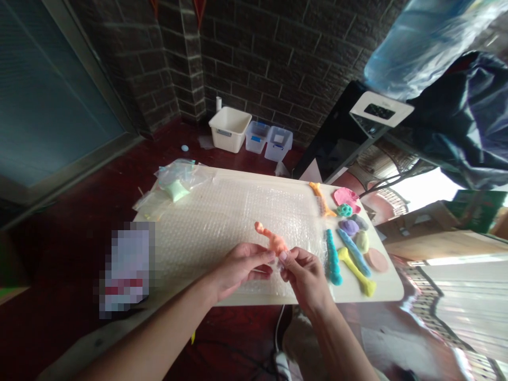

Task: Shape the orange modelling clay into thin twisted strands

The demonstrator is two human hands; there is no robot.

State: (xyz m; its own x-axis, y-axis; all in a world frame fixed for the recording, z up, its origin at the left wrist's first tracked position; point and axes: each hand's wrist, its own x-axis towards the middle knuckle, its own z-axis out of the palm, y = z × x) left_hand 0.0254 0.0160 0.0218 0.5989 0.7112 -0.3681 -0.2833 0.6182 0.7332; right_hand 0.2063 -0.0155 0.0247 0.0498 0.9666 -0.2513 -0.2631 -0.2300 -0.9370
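An orange piece of modelling clay, lumpy with a thin knobbed arm pointing to the upper left, is held above the table. My right hand pinches its lower right end between thumb and fingers. From the other side, my left hand holds its lower edge, the thumb against the clay and the fingers curled beneath. Bubble wrap lies under both hands. Nearest my right hand is a teal knobbed clay strip, beside a yellow bone-shaped clay piece and a blue clay roll.
More clay shapes lie at the table's right end: an orange bone shape, a pink piece, a green holed ball and a purple lump. Plastic bags with pale green clay sit far left. Bins stand beyond the table.
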